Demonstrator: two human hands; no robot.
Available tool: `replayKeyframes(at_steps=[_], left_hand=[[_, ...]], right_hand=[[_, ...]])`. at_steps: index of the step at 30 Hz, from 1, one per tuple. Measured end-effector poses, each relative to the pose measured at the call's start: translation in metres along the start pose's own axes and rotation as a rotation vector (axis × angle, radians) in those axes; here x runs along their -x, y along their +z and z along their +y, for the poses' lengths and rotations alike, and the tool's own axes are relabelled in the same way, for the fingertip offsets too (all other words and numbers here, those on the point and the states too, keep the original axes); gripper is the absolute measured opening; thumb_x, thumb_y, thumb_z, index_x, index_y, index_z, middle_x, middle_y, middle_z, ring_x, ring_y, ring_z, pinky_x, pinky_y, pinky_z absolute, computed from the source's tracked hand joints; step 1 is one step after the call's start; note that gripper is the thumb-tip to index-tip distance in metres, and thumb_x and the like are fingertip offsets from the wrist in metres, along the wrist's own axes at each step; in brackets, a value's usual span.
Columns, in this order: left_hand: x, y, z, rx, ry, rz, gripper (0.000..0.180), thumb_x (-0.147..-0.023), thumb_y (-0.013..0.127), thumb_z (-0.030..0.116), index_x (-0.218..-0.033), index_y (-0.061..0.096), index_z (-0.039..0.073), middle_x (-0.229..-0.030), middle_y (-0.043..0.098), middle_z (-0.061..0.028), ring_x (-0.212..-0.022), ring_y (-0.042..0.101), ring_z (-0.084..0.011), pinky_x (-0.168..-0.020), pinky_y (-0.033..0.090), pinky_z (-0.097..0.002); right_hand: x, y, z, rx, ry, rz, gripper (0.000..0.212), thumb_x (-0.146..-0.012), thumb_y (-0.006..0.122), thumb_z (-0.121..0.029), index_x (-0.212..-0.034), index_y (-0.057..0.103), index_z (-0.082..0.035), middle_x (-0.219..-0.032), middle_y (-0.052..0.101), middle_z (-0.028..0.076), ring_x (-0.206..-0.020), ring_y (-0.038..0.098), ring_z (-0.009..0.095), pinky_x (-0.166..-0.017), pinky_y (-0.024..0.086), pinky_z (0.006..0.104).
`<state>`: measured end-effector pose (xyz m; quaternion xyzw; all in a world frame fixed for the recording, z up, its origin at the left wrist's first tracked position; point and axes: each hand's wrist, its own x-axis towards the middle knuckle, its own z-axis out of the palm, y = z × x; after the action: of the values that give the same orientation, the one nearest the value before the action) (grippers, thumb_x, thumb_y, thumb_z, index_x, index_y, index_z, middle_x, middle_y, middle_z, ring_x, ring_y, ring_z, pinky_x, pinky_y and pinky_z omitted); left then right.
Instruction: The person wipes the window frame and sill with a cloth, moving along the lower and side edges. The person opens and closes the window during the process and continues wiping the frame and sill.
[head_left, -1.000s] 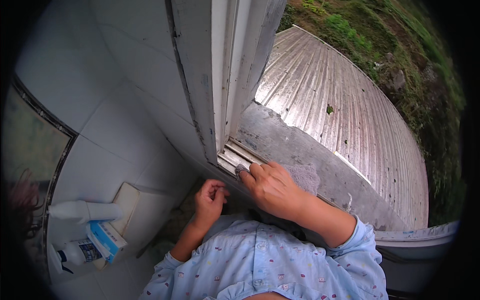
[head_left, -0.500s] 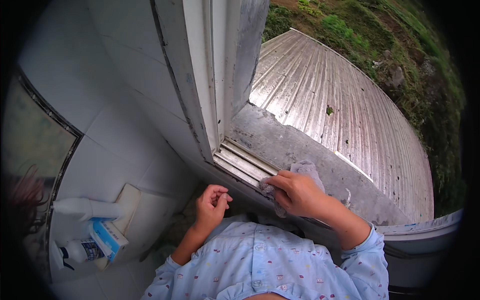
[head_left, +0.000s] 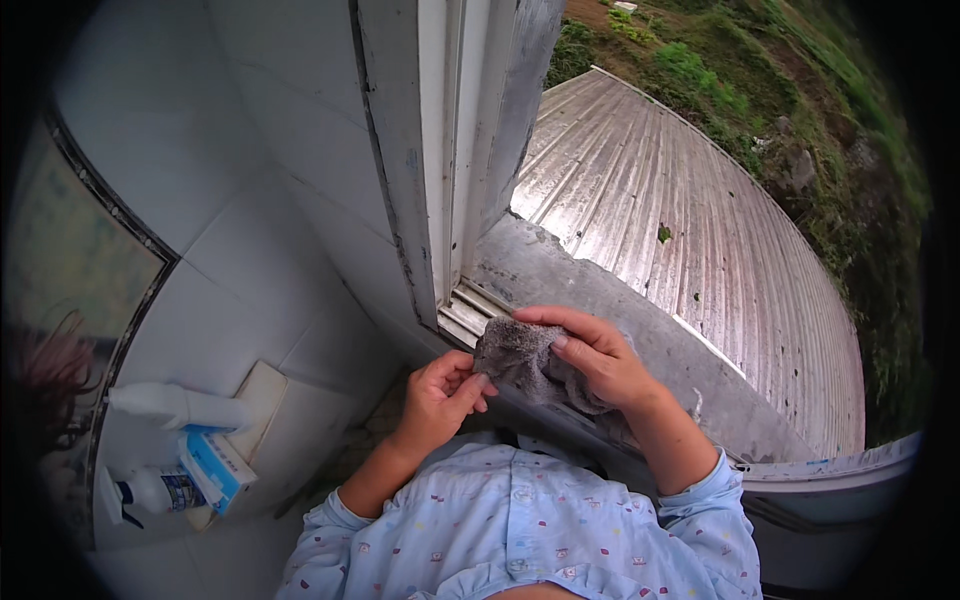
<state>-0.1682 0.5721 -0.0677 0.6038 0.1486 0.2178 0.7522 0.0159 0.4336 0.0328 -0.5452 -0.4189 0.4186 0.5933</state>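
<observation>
Nearest the body, the patterned light-blue shirt [head_left: 515,510] could pick up grime, since the grey cloth [head_left: 525,362] bunches just beyond it with a dark, soiled-looking face exposed. The cloth is between the two hands, over the near side of the window track [head_left: 463,318]. The left hand [head_left: 437,402] has thumb and forefinger nearly closed, pinching its left edge; the right hand [head_left: 600,368] has its fingers part-curled, thumb on top, gripping the upper right part. The left pinch takes in only a little fabric, so that edge could slip free if the right hand pulls. Lowered with the dark face down, the cloth could smear dirt back along the track. If both grips loosen, it could drop over the concrete ledge [head_left: 640,318] towards the ribbed metal roof [head_left: 690,230], harder to reach.

Compared with half a second ago, the left hand has moved from hanging empty to meeting the cloth; farther out, the cloth is lifted and bunched rather than pressed to the track by the right hand alone
</observation>
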Motion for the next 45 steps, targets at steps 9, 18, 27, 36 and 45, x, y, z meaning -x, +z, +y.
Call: replayKeyframes(at_steps=[9, 18, 27, 36, 45], left_hand=[[-0.002, 0.006, 0.014, -0.168, 0.3, 0.218, 0.018, -0.094, 0.061, -0.008, -0.109, 0.065, 0.001, -0.098, 0.069, -0.0034, -0.08, 0.064, -0.0064, -0.068, 0.052, -0.0215], [0.011, 0.014, 0.005, -0.077, 0.248, 0.22, 0.033, -0.091, 0.06, -0.011, -0.122, 0.058, -0.001, -0.115, 0.063, -0.0102, -0.094, 0.066, -0.0129, -0.071, 0.055, -0.0236], [0.019, -0.01, -0.02, -0.019, 0.086, 0.312, 0.02, -0.098, 0.056, -0.004, -0.116, 0.059, 0.001, -0.102, 0.07, -0.0077, -0.082, 0.067, -0.0091, -0.065, 0.051, -0.0218], [0.018, -0.016, -0.028, -0.01, 0.062, 0.35, 0.013, -0.098, 0.057, -0.003, -0.11, 0.062, 0.0, -0.095, 0.072, -0.0082, -0.075, 0.067, -0.0095, -0.063, 0.052, -0.0222], [0.011, -0.02, -0.03, -0.023, 0.045, 0.321, 0.012, -0.098, 0.056, -0.003, -0.107, 0.063, 0.0, -0.093, 0.071, -0.0068, -0.074, 0.066, -0.0091, -0.062, 0.051, -0.0217]], right_hand=[[0.004, -0.01, -0.032, 0.673, 0.158, -0.19, 0.041, -0.092, 0.072, -0.031, -0.118, 0.069, 0.0, -0.097, 0.073, 0.015, -0.078, 0.072, 0.028, -0.074, 0.055, 0.0371], [-0.022, 0.029, 0.023, 0.738, -0.135, -0.12, 0.029, -0.086, 0.071, -0.01, -0.113, 0.06, -0.004, -0.096, 0.069, 0.016, -0.089, 0.068, 0.039, -0.076, 0.054, 0.0443], [-0.069, 0.044, 0.041, 0.996, -0.396, 0.002, 0.012, -0.086, 0.067, -0.005, -0.095, 0.06, -0.005, -0.086, 0.059, 0.016, -0.077, 0.066, 0.039, -0.064, 0.052, 0.0475], [-0.076, 0.049, 0.044, 1.126, -0.425, 0.034, 0.017, -0.083, 0.07, -0.002, -0.097, 0.063, -0.006, -0.091, 0.057, 0.013, -0.077, 0.065, 0.037, -0.064, 0.054, 0.0452], [-0.073, 0.042, 0.046, 1.121, -0.426, -0.085, 0.013, -0.079, 0.068, -0.005, -0.091, 0.064, -0.005, -0.09, 0.057, 0.013, -0.08, 0.065, 0.034, -0.068, 0.053, 0.0454]])
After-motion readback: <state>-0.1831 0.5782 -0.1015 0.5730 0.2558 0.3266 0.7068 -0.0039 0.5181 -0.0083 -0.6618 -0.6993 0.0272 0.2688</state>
